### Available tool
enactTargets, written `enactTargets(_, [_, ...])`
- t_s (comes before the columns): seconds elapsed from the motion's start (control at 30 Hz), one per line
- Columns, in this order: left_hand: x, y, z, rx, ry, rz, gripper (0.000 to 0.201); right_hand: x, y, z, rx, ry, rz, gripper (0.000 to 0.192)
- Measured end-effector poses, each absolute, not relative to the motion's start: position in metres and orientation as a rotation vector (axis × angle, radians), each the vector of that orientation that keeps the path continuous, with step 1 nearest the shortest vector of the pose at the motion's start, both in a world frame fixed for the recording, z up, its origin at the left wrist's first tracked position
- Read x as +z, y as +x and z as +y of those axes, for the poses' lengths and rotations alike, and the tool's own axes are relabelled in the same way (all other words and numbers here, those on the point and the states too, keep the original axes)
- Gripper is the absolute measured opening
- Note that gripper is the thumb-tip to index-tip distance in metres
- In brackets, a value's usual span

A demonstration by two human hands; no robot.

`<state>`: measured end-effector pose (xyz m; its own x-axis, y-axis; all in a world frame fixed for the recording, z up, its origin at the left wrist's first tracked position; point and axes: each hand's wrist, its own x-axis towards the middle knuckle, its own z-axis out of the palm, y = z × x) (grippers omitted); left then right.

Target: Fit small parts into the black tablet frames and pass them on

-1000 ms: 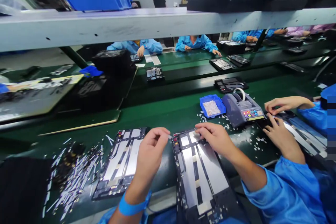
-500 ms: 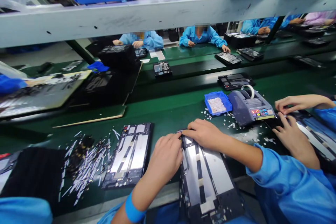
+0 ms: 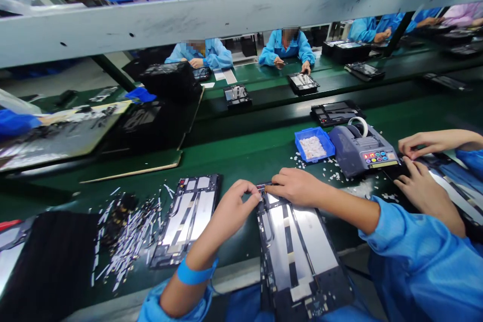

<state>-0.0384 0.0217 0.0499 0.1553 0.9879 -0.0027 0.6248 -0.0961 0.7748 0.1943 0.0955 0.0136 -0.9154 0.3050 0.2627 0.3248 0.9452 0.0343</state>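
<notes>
An open tablet back frame, black with silver plates, lies in front of me on the green bench. My left hand pinches with thumb and finger at the frame's top left corner; whether anything is between the fingertips is too small to see. My right hand lies flat on the frame's top edge, fingertips pointing left and almost meeting the left hand. A second, similar frame lies just left of my left hand.
A heap of white strips lies at the left beside a black foam pad. A blue tray of white bits and a grey tape dispenser stand behind. A co-worker's hands work at the right. Other people sit across the belt.
My left hand has lifted from the frame's left edge and formed a pinch at its top corner. My right hand stays on the top edge. The view has shifted slightly.
</notes>
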Motion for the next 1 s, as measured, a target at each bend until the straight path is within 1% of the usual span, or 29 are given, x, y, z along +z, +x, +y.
enactTargets(0.17, [0.042,-0.034,0.040,0.661,1.707,1.539,0.017,0.009,0.194,0.096,-0.093,-0.460,-2.822,0.027])
enactTargets(0.4, [0.038,-0.030,0.043,0.618,1.709,1.612,0.018,0.006,0.193,0.096,-0.076,-0.487,-2.806,0.024])
enactTargets(1.0, [0.028,-0.025,0.040,0.657,1.710,1.708,0.020,0.009,0.193,0.094,-0.013,-0.495,-2.798,0.025])
